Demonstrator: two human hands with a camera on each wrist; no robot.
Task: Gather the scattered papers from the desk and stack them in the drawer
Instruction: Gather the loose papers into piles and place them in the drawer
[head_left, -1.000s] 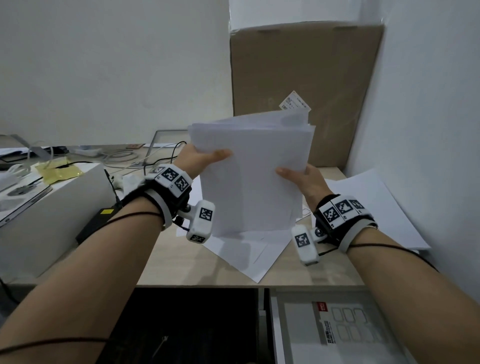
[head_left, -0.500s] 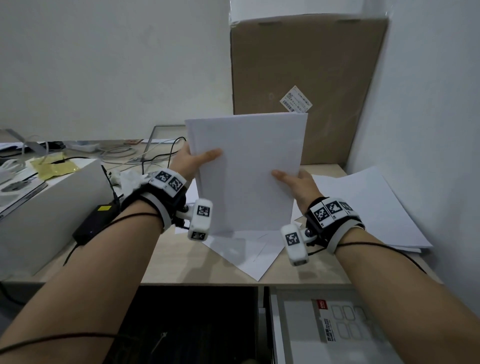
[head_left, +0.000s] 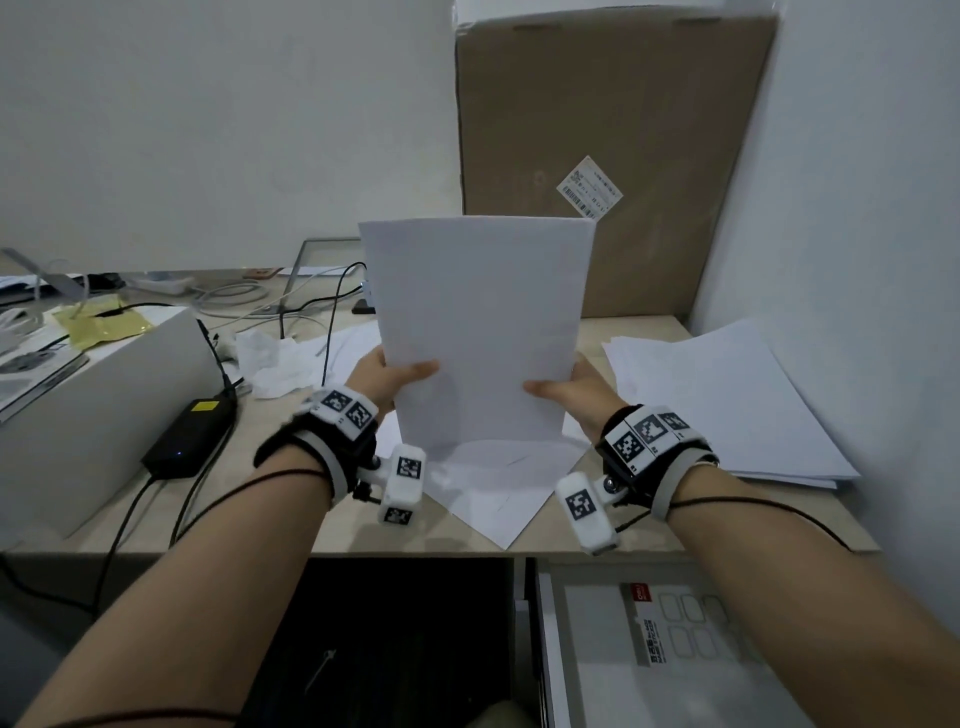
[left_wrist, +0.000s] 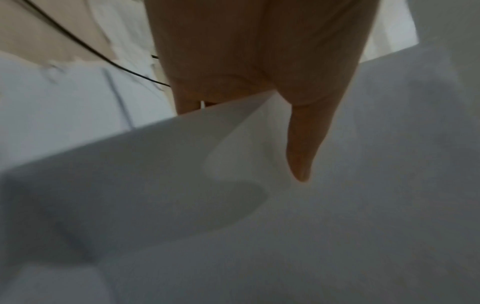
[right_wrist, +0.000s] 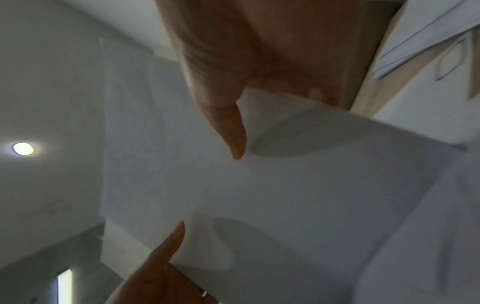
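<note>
The bench (head_left: 395, 525) carries a loose pile of sheets (head_left: 727, 395) at its right edge and a few more sheets (head_left: 498, 488) in the middle, with the open drawer (head_left: 675, 649) below. Above them a bundle of papers (head_left: 478, 332) stands upright, lower edge toward the bench, probably to square its edges. The left hand (head_left: 387, 382) and right hand (head_left: 576, 389) each pinch one side, thumbs in front.
</note>
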